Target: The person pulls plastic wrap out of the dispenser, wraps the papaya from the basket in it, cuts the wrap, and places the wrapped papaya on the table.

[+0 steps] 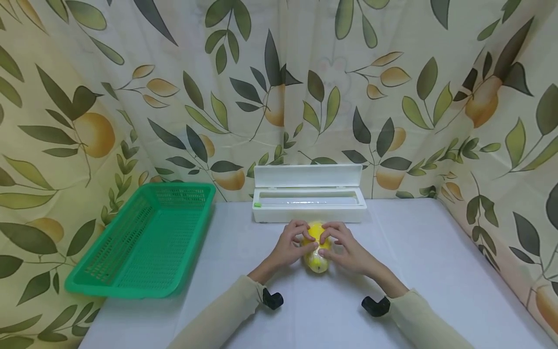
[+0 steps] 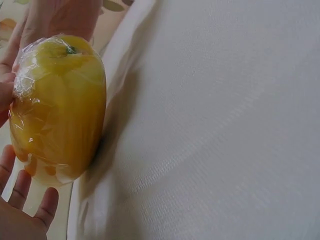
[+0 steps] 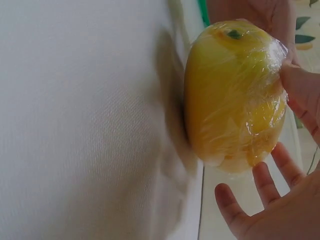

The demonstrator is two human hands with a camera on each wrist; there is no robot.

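Note:
A yellow oval fruit [image 1: 317, 264] lies on the white cloth, wrapped in clear, shiny cling film [image 3: 257, 115]. Its end facing me has a small green mark, plain in both wrist views. From the left, my left hand [image 1: 289, 245] holds the wrapped fruit, with bent forefinger and thumb on its upper side. My right hand [image 1: 350, 248] does the same from the right, its thumb close to the left one. In the right wrist view, other fingertips [image 3: 265, 180] are spread by the fruit's far end.
Behind the fruit stands a white cling film dispenser box [image 1: 305, 215] with its lid raised and a roll inside. A green plastic basket [image 1: 192, 261] sits at the left of the white-clothed table [image 1: 436, 271]. Leaf-patterned curtains [image 1: 305, 135] enclose the back and sides.

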